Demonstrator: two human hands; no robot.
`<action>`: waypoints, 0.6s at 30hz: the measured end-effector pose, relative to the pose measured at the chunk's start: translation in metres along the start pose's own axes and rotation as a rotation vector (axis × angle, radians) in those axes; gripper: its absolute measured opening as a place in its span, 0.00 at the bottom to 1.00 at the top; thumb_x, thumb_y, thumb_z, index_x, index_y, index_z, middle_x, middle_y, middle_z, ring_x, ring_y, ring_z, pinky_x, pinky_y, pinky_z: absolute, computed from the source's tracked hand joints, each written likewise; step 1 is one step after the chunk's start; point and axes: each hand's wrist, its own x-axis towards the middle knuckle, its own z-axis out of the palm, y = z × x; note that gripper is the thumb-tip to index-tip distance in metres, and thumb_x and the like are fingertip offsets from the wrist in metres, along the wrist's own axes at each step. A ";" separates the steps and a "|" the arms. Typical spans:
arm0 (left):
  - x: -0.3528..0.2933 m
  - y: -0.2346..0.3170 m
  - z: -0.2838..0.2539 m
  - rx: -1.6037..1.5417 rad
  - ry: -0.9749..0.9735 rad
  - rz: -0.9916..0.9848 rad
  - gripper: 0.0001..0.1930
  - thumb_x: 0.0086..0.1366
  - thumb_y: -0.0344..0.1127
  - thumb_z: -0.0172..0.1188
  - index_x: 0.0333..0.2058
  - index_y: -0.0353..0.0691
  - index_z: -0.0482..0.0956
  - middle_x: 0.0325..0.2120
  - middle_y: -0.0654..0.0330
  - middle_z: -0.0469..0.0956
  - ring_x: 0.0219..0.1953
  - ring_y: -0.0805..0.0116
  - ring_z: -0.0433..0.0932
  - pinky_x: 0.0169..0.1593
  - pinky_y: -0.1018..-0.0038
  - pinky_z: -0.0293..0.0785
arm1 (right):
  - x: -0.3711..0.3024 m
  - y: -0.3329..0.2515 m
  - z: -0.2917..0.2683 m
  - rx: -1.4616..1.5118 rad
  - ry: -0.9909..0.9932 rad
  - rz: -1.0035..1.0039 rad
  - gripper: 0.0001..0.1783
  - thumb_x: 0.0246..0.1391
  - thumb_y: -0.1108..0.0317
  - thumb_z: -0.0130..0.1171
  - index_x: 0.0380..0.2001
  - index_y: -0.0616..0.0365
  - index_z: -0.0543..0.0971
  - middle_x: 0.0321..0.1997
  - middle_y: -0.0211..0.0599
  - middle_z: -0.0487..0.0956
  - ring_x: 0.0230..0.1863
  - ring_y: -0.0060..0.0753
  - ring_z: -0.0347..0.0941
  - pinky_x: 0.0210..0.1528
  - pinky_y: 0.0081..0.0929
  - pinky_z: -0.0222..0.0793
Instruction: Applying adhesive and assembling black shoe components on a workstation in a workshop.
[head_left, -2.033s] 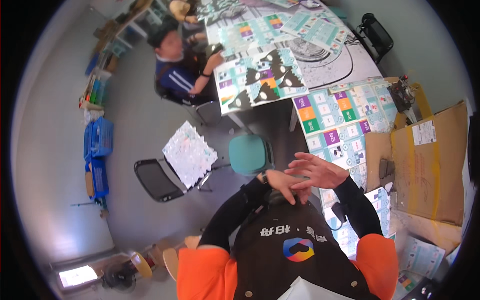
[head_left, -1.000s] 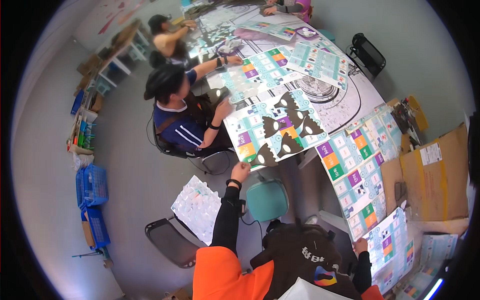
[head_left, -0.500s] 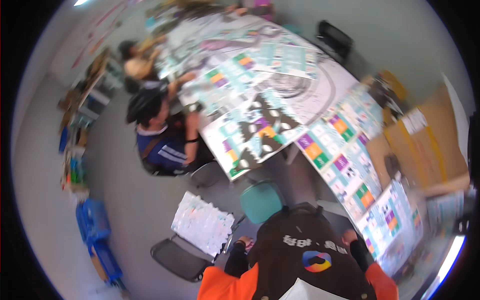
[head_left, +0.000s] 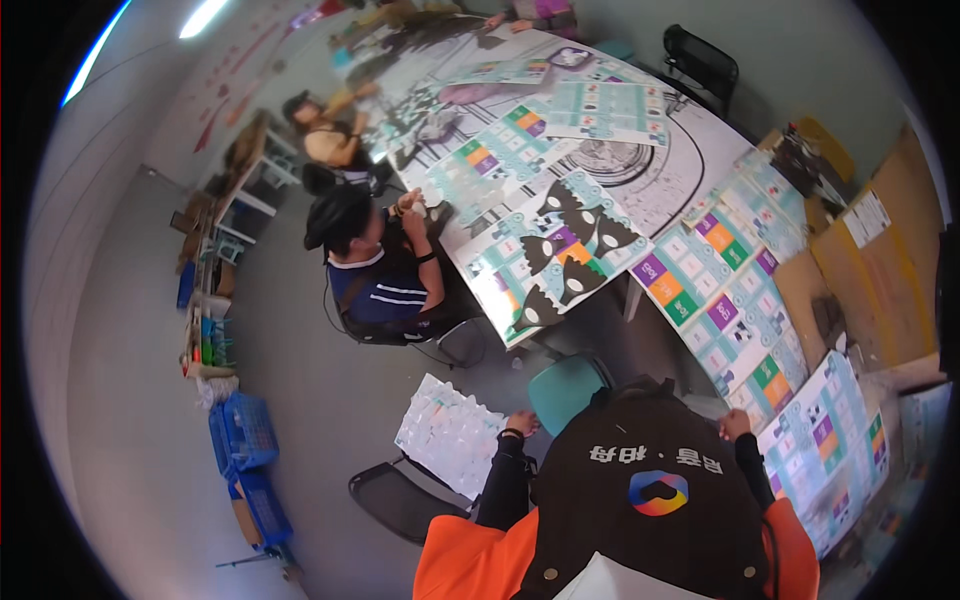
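Note:
Both my arms wear dark cuffs below orange sleeves and reach forward around a black apron [head_left: 690, 530] with a colourful ring emblem. My left hand [head_left: 522, 423], fingers curled and nothing visible in it, is beside a green chair seat [head_left: 566, 392]. My right hand [head_left: 735, 425] is curled like a fist near the table's edge, close to printed card sheets [head_left: 745, 330] with purple, orange and green squares; no held thing shows. Black paper masks [head_left: 580, 280] with white eye shapes lie on sheets farther along the table.
A co-worker in dark blue [head_left: 375, 260] sits at the table's left side, another person [head_left: 330, 135] beyond. A folding chair [head_left: 400, 500] and a white bumpy sheet [head_left: 450, 430] stand left of me. A large cardboard box [head_left: 880, 270] is at right. Blue crates [head_left: 243, 435] line the left.
My view has swung, so the table and chairs sit farther right in the picture. Both my hands are higher in it, the left beside the green seat. The seated co-worker's hands are closer together.

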 end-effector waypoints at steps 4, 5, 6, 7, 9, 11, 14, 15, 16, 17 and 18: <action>-0.014 0.044 0.014 -0.028 0.059 0.035 0.09 0.59 0.33 0.52 0.38 0.38 0.74 0.26 0.57 0.78 0.26 0.63 0.78 0.24 0.68 0.73 | -0.001 0.037 -0.001 -0.018 -0.060 0.059 0.12 0.46 0.69 0.55 0.13 0.60 0.74 0.11 0.38 0.74 0.12 0.32 0.74 0.13 0.28 0.66; -0.004 0.029 0.010 -0.035 0.074 0.033 0.09 0.59 0.33 0.52 0.38 0.38 0.74 0.26 0.57 0.78 0.26 0.63 0.78 0.24 0.68 0.73 | -0.001 0.036 -0.001 -0.014 -0.074 0.065 0.12 0.47 0.69 0.55 0.13 0.60 0.73 0.12 0.38 0.74 0.12 0.33 0.74 0.12 0.28 0.66; 0.002 -0.011 -0.001 0.142 0.085 0.185 0.08 0.59 0.34 0.52 0.36 0.39 0.75 0.26 0.57 0.78 0.27 0.63 0.78 0.24 0.68 0.73 | 0.008 0.018 0.000 -0.045 -0.118 0.049 0.11 0.47 0.69 0.55 0.14 0.60 0.73 0.12 0.38 0.74 0.12 0.33 0.74 0.12 0.28 0.66; 0.009 -0.034 -0.001 0.354 0.061 0.346 0.08 0.58 0.35 0.52 0.34 0.40 0.75 0.26 0.57 0.78 0.27 0.64 0.78 0.25 0.68 0.73 | 0.014 0.015 0.001 -0.048 -0.129 0.055 0.10 0.47 0.69 0.55 0.15 0.60 0.73 0.13 0.38 0.74 0.12 0.34 0.74 0.12 0.29 0.66; 0.005 -0.034 0.016 0.348 -0.025 0.232 0.08 0.62 0.37 0.50 0.30 0.43 0.76 0.25 0.60 0.77 0.26 0.69 0.77 0.27 0.68 0.74 | 0.016 0.024 -0.001 -0.022 -0.100 0.098 0.09 0.47 0.70 0.55 0.16 0.59 0.72 0.14 0.38 0.74 0.13 0.35 0.74 0.12 0.29 0.66; -0.006 -0.017 0.024 0.351 -0.127 0.079 0.09 0.63 0.38 0.48 0.31 0.44 0.76 0.24 0.62 0.77 0.25 0.70 0.77 0.27 0.68 0.74 | 0.012 0.027 -0.004 0.006 -0.076 0.134 0.08 0.47 0.70 0.55 0.18 0.59 0.71 0.14 0.38 0.73 0.13 0.36 0.74 0.12 0.30 0.67; -0.019 -0.050 0.034 -0.082 -0.158 -0.203 0.11 0.66 0.39 0.44 0.34 0.44 0.75 0.25 0.63 0.78 0.25 0.70 0.77 0.27 0.71 0.73 | 0.008 0.030 -0.006 0.049 -0.059 0.168 0.07 0.48 0.71 0.55 0.20 0.59 0.70 0.16 0.39 0.73 0.14 0.37 0.74 0.12 0.31 0.67; -0.021 -0.058 0.035 -0.235 -0.163 -0.299 0.12 0.67 0.39 0.42 0.35 0.44 0.75 0.26 0.64 0.78 0.25 0.70 0.77 0.27 0.72 0.73 | 0.009 0.030 -0.006 0.056 -0.061 0.176 0.06 0.48 0.71 0.55 0.21 0.59 0.70 0.16 0.39 0.73 0.14 0.37 0.75 0.12 0.31 0.67; -0.023 -0.063 0.034 -0.242 -0.158 -0.296 0.12 0.67 0.39 0.42 0.35 0.44 0.75 0.26 0.64 0.78 0.25 0.70 0.77 0.27 0.72 0.73 | 0.007 0.032 -0.006 0.060 -0.065 0.186 0.06 0.48 0.71 0.55 0.22 0.59 0.70 0.17 0.39 0.73 0.14 0.38 0.75 0.12 0.31 0.67; -0.024 -0.067 0.033 -0.190 -0.206 -0.270 0.12 0.68 0.39 0.42 0.35 0.44 0.74 0.26 0.64 0.78 0.25 0.70 0.77 0.27 0.72 0.73 | 0.007 0.032 -0.007 0.065 -0.069 0.195 0.06 0.48 0.71 0.55 0.23 0.59 0.69 0.17 0.39 0.73 0.14 0.38 0.75 0.11 0.32 0.67; -0.024 -0.071 0.031 -0.138 -0.253 -0.244 0.12 0.68 0.40 0.42 0.35 0.44 0.74 0.26 0.64 0.78 0.25 0.70 0.77 0.27 0.72 0.74 | 0.009 0.032 -0.007 0.070 -0.073 0.205 0.06 0.48 0.72 0.55 0.23 0.59 0.69 0.17 0.39 0.73 0.15 0.39 0.75 0.11 0.32 0.67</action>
